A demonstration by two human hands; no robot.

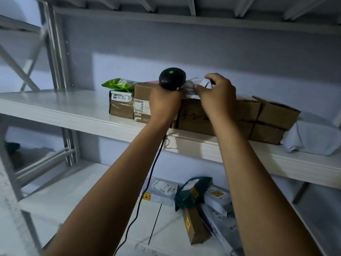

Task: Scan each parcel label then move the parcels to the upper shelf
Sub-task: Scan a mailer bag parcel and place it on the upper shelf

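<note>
My left hand (164, 104) grips a black handheld scanner (172, 78) with a green light on top, its cable (142, 196) hanging down. My right hand (215, 95) pinches a grey-white poly mailer (195, 85) on top of the cardboard boxes (195, 119) lined along the upper shelf (73, 109). The scanner head is right beside the mailer. A green pouch (120, 84) lies on a taped box (120, 106) at the row's left end. On the lower shelf (73, 200) lie several parcels: a dark green bag (191, 193), white mailers (164, 189) and a narrow carton (193, 226).
A grey wrapped parcel (313, 137) sits at the right end of the upper shelf. Metal uprights (57, 52) and diagonal braces (18, 65) stand at the left. Another shelf board (184, 17) runs overhead. The upper shelf's left part is bare.
</note>
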